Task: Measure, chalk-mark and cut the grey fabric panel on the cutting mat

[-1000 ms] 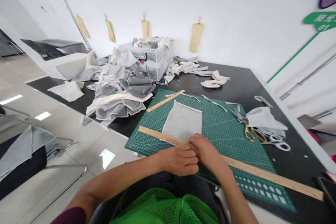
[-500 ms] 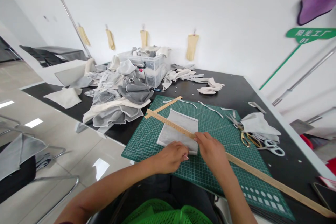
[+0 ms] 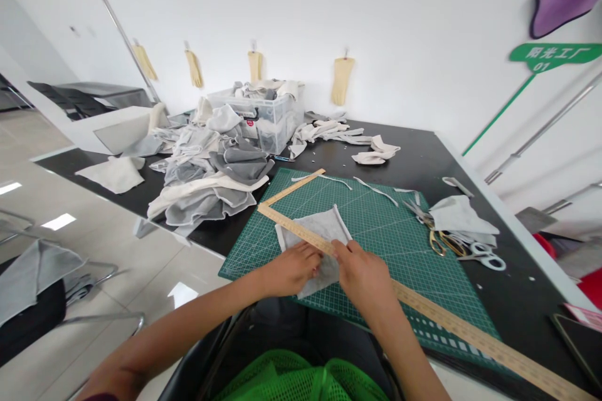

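**Head camera: Long Ruler Slanted Across Gray Cloth Between Two Bare Hands**

A long wooden ruler [image 3: 291,225] ran from ten o'clock down to four across a green cutting mat [image 3: 399,232], passing over a piece of gray cloth [image 3: 324,222] set askew in front of the seated person. From where I stood, that slant was what mattered: the cloth's far corner pointed to about twelve o'clock, and the ruler cut across its middle rather than lining up with an edge.

The right hand [image 3: 367,272] was closed around the ruler at the cloth's three o'clock side, thumb and fingers pinched in, the cloth lying toward its ten. The left hand [image 3: 291,269] was the nearer to the cloth, resting over its seven-o'clock part with fingers curled by the ruler's near edge; whether they gripped any fabric, I could not tell.

A shorter wooden ruler [image 3: 294,187] lay at eleven o'clock, angled toward one, its near end at the long ruler's tip. Gold-handled scissors [image 3: 437,243] and white-handled scissors [image 3: 482,257] rested toward two o'clock.
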A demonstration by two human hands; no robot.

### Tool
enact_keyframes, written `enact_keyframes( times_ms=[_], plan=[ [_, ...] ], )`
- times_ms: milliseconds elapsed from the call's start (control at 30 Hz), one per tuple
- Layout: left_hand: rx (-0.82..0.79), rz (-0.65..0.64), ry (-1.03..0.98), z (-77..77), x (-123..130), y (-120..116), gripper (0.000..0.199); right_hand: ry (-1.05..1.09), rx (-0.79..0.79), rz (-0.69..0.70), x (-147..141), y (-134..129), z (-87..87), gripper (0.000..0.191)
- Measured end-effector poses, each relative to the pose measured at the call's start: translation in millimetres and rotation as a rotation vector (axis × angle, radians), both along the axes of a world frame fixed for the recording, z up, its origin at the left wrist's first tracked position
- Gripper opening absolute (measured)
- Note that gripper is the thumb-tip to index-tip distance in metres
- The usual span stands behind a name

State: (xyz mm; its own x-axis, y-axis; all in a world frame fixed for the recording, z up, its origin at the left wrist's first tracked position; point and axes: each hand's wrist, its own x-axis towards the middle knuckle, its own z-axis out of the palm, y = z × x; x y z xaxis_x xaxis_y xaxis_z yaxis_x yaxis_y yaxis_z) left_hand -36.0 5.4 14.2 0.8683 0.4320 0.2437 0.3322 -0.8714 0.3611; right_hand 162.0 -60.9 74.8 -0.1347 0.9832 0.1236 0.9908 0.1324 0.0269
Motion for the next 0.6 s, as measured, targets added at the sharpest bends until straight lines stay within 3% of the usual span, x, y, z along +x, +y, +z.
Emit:
enact_keyframes(
  times_ms=[133,267,367,600],
  plan=[
    [-0.117,-0.350,-0.050,-0.3,9,-15,0.002,0.023,-0.068,0.026,-1,-2,0.8,0.028],
    [-0.108,-0.438,-0.019,-3.0,7,-23,0.005,0.087,-0.151,0.100,-8,-1,-8.9,0.026],
    [-0.096,-0.404,0.000,-4.3,-1,-22,0.005,0.117,-0.226,0.131,-10,4,-20.0,0.026],
    [-0.116,-0.131,0.021,-0.6,-45,-12,0.022,0.173,-0.236,0.135,0,11,-32.4,0.025]
  ],
)
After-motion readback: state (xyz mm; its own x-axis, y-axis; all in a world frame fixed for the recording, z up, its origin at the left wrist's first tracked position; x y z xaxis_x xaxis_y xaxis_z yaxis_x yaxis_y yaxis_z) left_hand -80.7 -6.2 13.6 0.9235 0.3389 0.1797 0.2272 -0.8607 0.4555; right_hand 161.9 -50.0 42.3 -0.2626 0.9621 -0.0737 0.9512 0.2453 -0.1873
